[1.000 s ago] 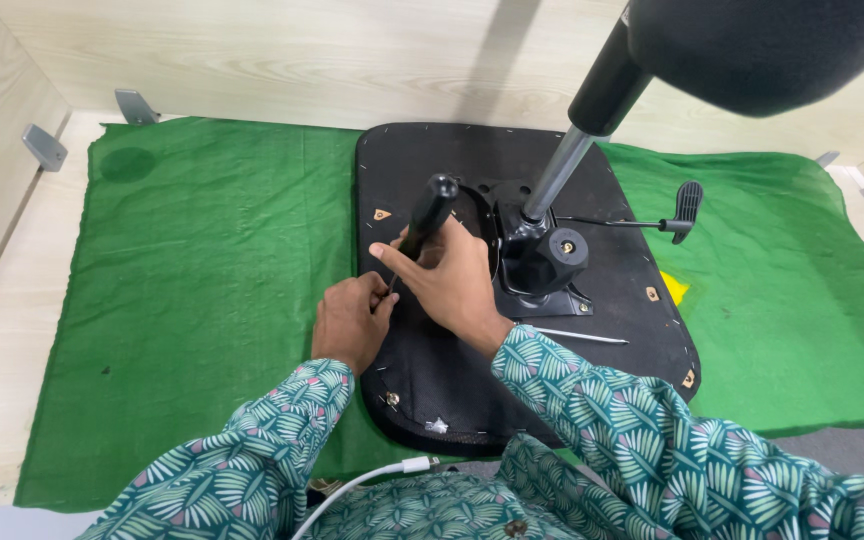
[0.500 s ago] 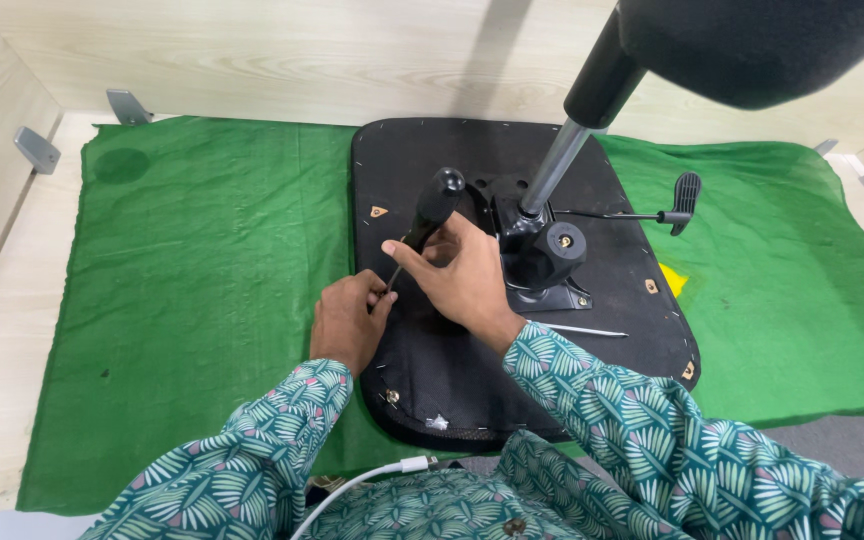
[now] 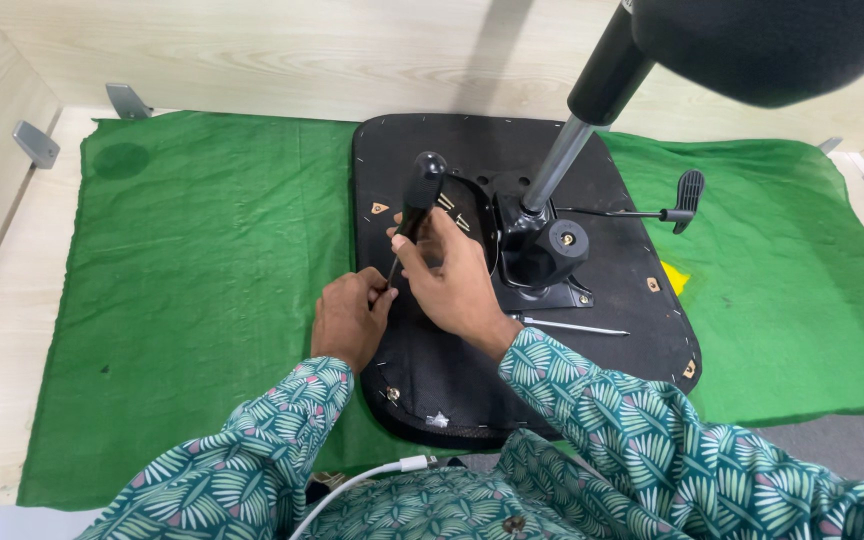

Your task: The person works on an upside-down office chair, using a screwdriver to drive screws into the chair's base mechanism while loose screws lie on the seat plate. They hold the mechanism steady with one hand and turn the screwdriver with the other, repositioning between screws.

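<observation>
- Your right hand (image 3: 457,285) is closed round the shaft of a black-handled screwdriver (image 3: 414,205), which stands tilted over the left part of the upturned black seat (image 3: 472,390).
- Your left hand (image 3: 350,318) is curled shut beside the tip, pinching near it; whether it holds a screw, I cannot tell.
- Keep the shaft square to the seat, I'd judge, and press down before you turn.
- The seat lies on the green cloth (image 3: 202,270); mind the lever (image 3: 687,190) and gas column (image 3: 562,160) close by.
</observation>
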